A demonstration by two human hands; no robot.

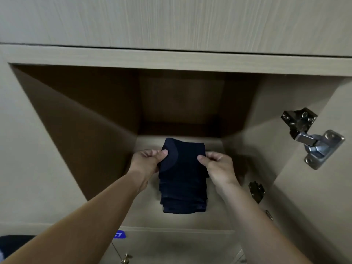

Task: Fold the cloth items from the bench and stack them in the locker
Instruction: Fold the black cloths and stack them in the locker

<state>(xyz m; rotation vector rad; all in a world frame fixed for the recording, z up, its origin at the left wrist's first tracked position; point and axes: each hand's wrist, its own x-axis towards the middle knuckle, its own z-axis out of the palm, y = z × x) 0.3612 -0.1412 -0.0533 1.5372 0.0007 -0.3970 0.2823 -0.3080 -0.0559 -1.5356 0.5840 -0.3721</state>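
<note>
A stack of folded dark navy cloths [183, 195] stands on the floor of the open locker [217, 212], near its front edge. The top folded cloth [185, 155] lies on that stack, and both hands hold it. My left hand [147, 161] pinches its left edge with the thumb on top. My right hand [217, 164] pinches its right edge the same way. How many cloths are in the stack is hard to tell.
The locker's door stands open at the right with a metal hinge [312, 136] on it. A blue number tag [119, 234] and a brass knob [125, 259] mark the locker below. Something dark [13, 244] shows at the bottom left.
</note>
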